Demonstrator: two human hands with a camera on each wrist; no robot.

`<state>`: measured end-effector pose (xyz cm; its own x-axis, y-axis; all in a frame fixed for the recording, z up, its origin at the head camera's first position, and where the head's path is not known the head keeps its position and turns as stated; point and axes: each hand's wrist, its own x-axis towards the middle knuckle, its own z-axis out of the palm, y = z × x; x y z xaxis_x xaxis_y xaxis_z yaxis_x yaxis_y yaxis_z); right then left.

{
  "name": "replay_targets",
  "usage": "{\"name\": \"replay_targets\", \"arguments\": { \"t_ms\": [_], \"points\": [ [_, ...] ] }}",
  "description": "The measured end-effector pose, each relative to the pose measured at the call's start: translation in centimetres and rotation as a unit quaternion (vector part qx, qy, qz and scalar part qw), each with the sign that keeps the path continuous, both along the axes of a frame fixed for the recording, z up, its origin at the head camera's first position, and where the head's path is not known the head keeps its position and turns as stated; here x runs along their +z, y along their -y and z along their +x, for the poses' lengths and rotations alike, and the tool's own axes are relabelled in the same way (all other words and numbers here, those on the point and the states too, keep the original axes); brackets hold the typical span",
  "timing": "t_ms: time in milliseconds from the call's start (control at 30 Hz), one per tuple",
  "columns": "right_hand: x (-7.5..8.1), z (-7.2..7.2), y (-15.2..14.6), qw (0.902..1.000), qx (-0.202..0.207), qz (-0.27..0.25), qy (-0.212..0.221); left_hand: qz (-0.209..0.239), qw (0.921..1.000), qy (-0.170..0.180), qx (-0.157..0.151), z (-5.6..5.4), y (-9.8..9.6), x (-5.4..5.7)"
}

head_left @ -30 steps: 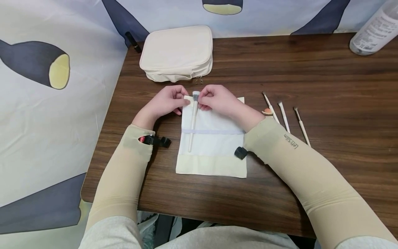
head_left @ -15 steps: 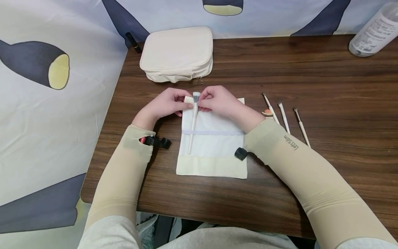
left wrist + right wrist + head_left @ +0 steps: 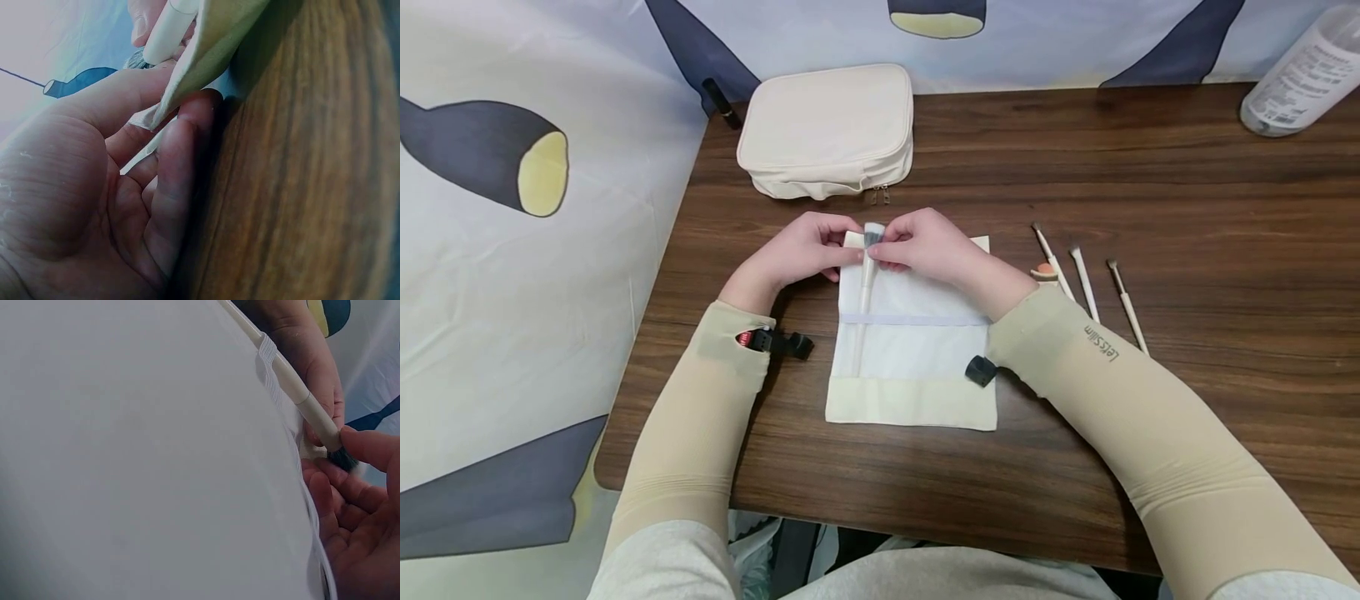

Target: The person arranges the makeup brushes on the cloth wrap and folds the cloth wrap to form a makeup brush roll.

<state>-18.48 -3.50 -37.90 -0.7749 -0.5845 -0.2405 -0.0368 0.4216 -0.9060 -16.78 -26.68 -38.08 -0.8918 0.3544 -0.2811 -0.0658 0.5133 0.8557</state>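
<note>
A cream cloth brush pouch (image 3: 925,350) lies flat on the table, with an elastic band (image 3: 932,320) across its middle. Along its left side is a makeup brush (image 3: 866,292), bristles toward the far edge. In the right wrist view the elastic (image 3: 267,359) passes over the brush handle (image 3: 290,381). My right hand (image 3: 928,243) pinches the brush just below its bristles. With thumb and fingers my left hand (image 3: 801,247) grips the pouch's far left corner (image 3: 187,75); in the left wrist view the cloth edge is lifted between them. The handle's end is close to the pouch's lower fold.
Several slim brushes, one of them a white brush (image 3: 1085,283), lie right of the pouch near an orange-topped item (image 3: 1045,269), partly hidden by my right forearm. Behind stand a cream zip case (image 3: 827,125), a black tube (image 3: 721,102) and a clear bottle (image 3: 1303,75).
The brush has slid slightly toward the pouch's lower fold. My right fingers have shifted a little left across its neck. The left thumb has moved slightly inward over the pouch corner.
</note>
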Motion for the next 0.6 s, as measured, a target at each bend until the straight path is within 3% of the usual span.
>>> {"name": "replay_targets", "arguments": {
  "t_ms": [600],
  "points": [
    [0.26,0.19,0.00,0.9999,-0.008,-0.001,0.012,-0.023,0.9997,-0.008,-0.003,-0.15,-0.44,0.00]
  ]
}}
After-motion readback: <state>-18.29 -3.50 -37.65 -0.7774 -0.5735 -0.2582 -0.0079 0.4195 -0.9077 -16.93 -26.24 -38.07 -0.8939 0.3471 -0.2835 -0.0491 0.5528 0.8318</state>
